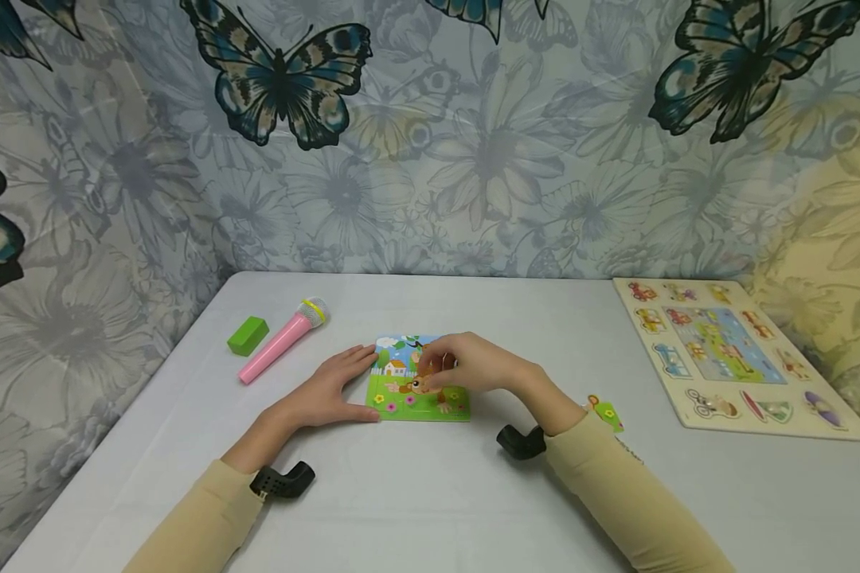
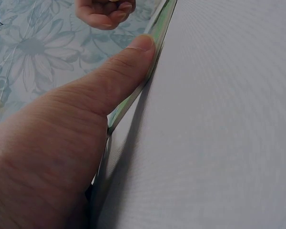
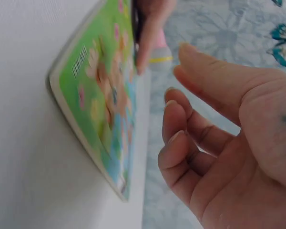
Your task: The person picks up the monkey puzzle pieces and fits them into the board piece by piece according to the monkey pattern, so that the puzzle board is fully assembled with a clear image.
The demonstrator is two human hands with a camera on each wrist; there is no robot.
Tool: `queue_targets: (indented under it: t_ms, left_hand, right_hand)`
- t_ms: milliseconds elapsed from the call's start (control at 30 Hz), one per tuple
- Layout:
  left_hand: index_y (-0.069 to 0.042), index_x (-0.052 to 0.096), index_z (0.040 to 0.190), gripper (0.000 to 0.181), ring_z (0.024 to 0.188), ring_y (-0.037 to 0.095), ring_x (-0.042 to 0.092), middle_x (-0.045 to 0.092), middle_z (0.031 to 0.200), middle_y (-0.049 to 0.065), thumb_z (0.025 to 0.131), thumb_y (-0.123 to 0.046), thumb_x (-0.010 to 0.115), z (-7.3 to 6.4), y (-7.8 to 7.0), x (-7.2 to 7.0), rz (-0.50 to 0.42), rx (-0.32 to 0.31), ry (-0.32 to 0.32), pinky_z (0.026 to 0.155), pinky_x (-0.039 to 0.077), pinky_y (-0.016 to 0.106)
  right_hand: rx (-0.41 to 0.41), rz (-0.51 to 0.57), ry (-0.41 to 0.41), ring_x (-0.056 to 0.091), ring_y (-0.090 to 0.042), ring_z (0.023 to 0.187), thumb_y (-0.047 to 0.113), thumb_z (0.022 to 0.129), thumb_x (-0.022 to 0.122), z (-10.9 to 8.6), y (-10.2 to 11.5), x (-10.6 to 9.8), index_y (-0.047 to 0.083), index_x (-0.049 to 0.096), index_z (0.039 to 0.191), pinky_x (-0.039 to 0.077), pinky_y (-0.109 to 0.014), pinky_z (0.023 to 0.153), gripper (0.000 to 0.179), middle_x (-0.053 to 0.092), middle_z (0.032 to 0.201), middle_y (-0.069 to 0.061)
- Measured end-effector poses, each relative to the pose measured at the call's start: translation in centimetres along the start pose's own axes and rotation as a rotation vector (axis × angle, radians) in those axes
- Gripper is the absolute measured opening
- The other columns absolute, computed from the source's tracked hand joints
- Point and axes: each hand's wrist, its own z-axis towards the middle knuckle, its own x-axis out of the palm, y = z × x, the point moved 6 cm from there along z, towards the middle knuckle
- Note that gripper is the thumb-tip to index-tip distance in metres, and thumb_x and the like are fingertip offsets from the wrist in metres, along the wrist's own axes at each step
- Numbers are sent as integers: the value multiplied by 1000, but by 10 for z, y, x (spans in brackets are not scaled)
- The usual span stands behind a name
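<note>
A small picture puzzle board [image 1: 423, 410] lies flat on the white table, printed with a house, flowers and a brown animal on green. My left hand [image 1: 337, 390] rests at its left side with fingers extended; in the left wrist view the thumb [image 2: 128, 62] lies along the board's edge. Over the right half of the picture hovers my right hand [image 1: 473, 362], its fingers loosely bent. From the right wrist view, a gap shows between thumb and fingertips [image 3: 174, 114], with nothing seen in it. Part of the picture is hidden beneath this hand.
Left of the board lie a pink toy microphone [image 1: 275, 348] and a green block [image 1: 248, 336]. Beside my right forearm is a loose green puzzle piece [image 1: 607, 415], partly covered by the sleeve. A large wooden puzzle board [image 1: 695, 410] occupies the table's right side.
</note>
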Motion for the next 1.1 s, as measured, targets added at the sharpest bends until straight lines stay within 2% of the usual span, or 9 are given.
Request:
queue_targets:
  t_ms: [167, 467, 667, 1100]
  left_hand:
    - [0, 37, 155, 100, 151, 37, 17, 29, 163, 13, 81, -49, 83, -1, -1, -2, 5, 11, -10, 117, 16, 60]
    - [-2, 36, 156, 101, 151, 34, 16, 27, 164, 10, 81, -51, 82, 2, -2, -1, 8, 7, 1, 118, 15, 58]
    - [-2, 36, 156, 101, 151, 35, 16, 27, 164, 11, 81, -51, 82, 2, -2, -1, 9, 7, 2, 118, 15, 59]
    - [-2, 36, 156, 100, 151, 35, 16, 27, 164, 11, 80, -49, 83, 0, -3, 0, -6, -3, 4, 118, 15, 59]
  right_hand:
    - [31, 7, -33, 60, -17, 85, 18, 94, 73, -18, -7, -17, 10, 72, 112, 52, -34, 74, 19, 63, 89, 4]
    - [67, 35, -83, 59, -20, 89, 15, 94, 73, -61, -25, -40, 7, 70, 115, 52, -37, 79, 23, 64, 95, 2]
    - [107, 26, -96, 59, -20, 89, 17, 95, 74, -89, -39, -48, 6, 69, 117, 52, -35, 78, 25, 64, 100, 0]
    - [152, 68, -86, 60, -19, 84, 20, 96, 73, -150, -68, -58, 5, 66, 121, 53, -29, 70, 30, 61, 98, -4]
